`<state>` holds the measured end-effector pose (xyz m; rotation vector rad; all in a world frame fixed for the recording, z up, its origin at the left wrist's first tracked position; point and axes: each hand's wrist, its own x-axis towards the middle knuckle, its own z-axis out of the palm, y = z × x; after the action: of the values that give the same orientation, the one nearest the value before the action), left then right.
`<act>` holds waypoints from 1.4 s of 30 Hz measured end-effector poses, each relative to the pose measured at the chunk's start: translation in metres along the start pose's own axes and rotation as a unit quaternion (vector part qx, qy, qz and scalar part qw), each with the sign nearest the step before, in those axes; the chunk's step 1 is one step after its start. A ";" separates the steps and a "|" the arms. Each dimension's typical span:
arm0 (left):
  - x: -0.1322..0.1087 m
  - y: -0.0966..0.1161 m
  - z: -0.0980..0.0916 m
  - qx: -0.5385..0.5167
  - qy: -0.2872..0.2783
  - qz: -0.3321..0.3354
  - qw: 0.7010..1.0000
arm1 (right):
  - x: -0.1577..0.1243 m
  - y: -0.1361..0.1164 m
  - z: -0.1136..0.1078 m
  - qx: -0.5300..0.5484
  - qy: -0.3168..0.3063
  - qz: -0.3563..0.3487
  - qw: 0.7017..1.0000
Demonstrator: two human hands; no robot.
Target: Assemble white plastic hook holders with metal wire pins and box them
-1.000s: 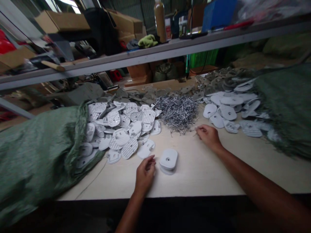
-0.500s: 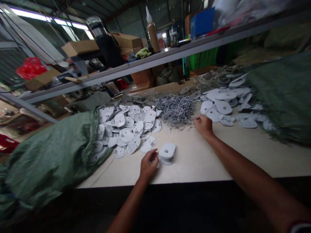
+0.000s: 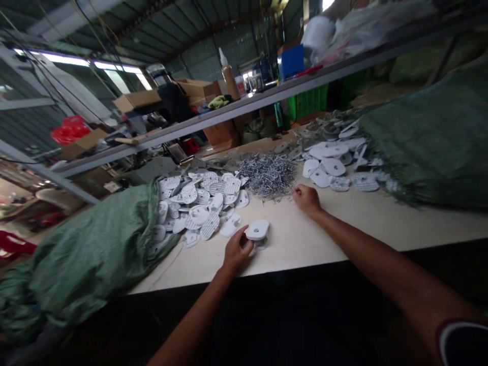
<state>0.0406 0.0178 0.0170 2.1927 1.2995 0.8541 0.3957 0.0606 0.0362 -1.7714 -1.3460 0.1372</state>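
My left hand (image 3: 237, 250) grips the left edge of a white rounded plastic piece (image 3: 257, 230) with a hole in its top, thumb and fingers at its rim. This piece has an upper plate and a lower part standing on the table. My right hand (image 3: 306, 199) is closed in a pinch at the near right side of a heap of small metal springs or pins (image 3: 267, 174). Whatever its fingertips hold is too small to make out. To the left lies a pile of loose white plastic plates (image 3: 202, 206), some ribbed, spilling from a green woven sack (image 3: 102, 244).
More white plates (image 3: 331, 166) lie at the right beside another green sack (image 3: 427, 137). Grey pieces are heaped along the back. A raised shelf (image 3: 244, 108) crosses behind, bearing a glue bottle (image 3: 230, 76), cardboard boxes and a blue box (image 3: 292, 62). The table's front edge is near my forearms.
The camera view has turned slightly. My left hand has come from beside the white piece to its rim. My right hand stays at the metal heap, its fingers pinched.
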 end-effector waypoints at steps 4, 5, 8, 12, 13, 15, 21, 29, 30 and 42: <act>0.006 0.009 0.012 0.009 -0.029 0.007 1.000 | -0.004 0.003 -0.007 0.017 0.008 0.006 1.000; 0.007 0.011 0.015 0.014 -0.030 0.004 0.999 | -0.004 0.004 -0.008 0.023 0.011 0.011 1.000; 0.009 0.014 0.020 0.026 -0.024 -0.008 0.999 | -0.006 0.005 -0.008 0.044 0.000 0.014 0.999; 0.008 0.015 0.020 0.025 -0.016 -0.024 0.999 | -0.003 0.006 -0.008 0.080 0.001 0.036 0.996; 0.007 0.015 0.019 0.021 -0.015 -0.026 0.999 | -0.002 0.006 -0.009 0.088 0.003 0.039 0.995; 0.005 0.014 0.017 0.009 -0.012 -0.030 0.999 | 0.000 0.006 -0.011 0.103 0.001 0.036 0.994; 0.004 0.011 0.018 -0.035 -0.016 -0.053 0.998 | -0.006 0.005 -0.014 0.133 0.035 0.066 0.988; 0.003 0.002 0.019 -0.095 -0.013 -0.043 0.994 | -0.008 0.018 -0.007 0.114 0.002 0.068 0.991; 0.003 0.001 0.019 -0.100 -0.013 -0.042 0.994 | -0.003 0.019 -0.006 0.107 -0.004 0.063 0.992; 0.001 0.001 0.016 -0.123 -0.015 -0.039 0.992 | 0.030 0.023 0.003 0.017 0.024 0.014 0.999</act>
<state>0.0530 0.0169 0.0067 1.9447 1.1885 0.8958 0.4230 0.0862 0.0300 -1.7552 -1.2773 0.1307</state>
